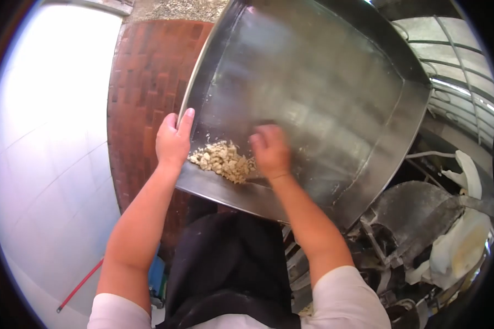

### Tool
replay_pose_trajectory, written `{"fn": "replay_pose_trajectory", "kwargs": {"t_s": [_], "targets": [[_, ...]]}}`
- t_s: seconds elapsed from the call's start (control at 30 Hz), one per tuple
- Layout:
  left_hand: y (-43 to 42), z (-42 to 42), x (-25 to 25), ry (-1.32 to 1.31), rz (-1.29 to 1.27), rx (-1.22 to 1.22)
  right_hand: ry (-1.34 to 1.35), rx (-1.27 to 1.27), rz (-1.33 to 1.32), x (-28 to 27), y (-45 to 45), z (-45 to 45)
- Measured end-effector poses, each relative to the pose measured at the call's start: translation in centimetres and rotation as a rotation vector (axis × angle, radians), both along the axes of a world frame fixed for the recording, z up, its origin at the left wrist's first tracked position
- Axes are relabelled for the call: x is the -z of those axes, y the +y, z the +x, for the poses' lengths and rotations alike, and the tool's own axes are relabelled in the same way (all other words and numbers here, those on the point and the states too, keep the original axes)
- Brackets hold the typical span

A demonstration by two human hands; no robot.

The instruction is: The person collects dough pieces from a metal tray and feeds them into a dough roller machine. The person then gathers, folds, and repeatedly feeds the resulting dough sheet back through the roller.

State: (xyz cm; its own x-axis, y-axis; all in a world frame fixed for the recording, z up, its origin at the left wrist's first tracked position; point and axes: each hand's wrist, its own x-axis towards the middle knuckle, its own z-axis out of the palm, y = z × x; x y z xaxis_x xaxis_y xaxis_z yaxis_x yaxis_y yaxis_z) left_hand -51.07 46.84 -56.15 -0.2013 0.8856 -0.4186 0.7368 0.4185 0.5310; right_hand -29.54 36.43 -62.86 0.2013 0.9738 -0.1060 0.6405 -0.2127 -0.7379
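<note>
A large metal tray (324, 104) with raised walls fills the upper middle of the head view and looks tilted. My left hand (173, 141) is closed around its left rim, thumb on the inner side. In the near left corner lies a heap of pale, crumbly chunks (224, 160). Just right of that heap, my right hand (271, 149) is over the tray's floor, its fingers blurred by motion. Whether it touches the floor or holds anything is hard to make out. Small crumbs dot the metal around the heap.
A white wall or panel (66, 109) stands at left, beside reddish brick paving (142, 82). Metal frames and worn machine-like parts (422, 219) crowd the lower right, below a barred grille (455, 60). A red rod (81, 285) leans at lower left.
</note>
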Motion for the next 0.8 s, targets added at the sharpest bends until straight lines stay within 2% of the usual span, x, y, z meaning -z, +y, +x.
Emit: {"fn": "replay_pose_trajectory", "kwargs": {"t_s": [0.03, 0.13, 0.23, 0.33, 0.47, 0.57, 0.63, 0.7, 0.77, 0.8], "targets": [[0.0, 0.1, -0.2, 0.009, -0.008, 0.004, -0.085, 0.144, -0.124, -0.4, -0.4, 1.4], [0.2, 0.5, -1.0, 0.034, -0.044, 0.007, -0.084, 0.293, -0.432, 1.0, -3.4, 1.2], [0.2, 0.3, -0.7, 0.05, -0.05, 0.019, -0.014, 0.387, -0.457, 0.7, -4.3, -2.8], [0.2, 0.1, -0.7, -0.008, -0.043, 0.018, -0.097, 0.353, -0.432, 0.1, -1.1, -6.7], [0.2, 0.1, -0.8, 0.012, -0.069, 0.016, -0.039, 0.047, -0.55, -1.3, -0.4, -14.3], [0.3, 0.2, -0.9, 0.011, -0.085, 0.02, -0.006, -0.036, -0.462, -3.0, -0.1, -13.5], [0.4, 0.1, -0.9, 0.029, -0.091, 0.031, -0.063, 0.125, -0.355, -2.9, -0.2, -10.5], [0.3, 0.0, -0.8, 0.027, -0.09, 0.034, -0.091, 0.318, -0.348, -0.6, -2.0, -6.9], [0.3, 0.0, -0.7, 0.009, -0.081, 0.036, -0.032, 0.524, -0.65, 0.3, -4.0, -4.5], [0.3, 0.0, -0.7, 0.012, -0.092, 0.037, -0.002, 0.565, -0.707, 1.1, -5.0, -4.6]]}}
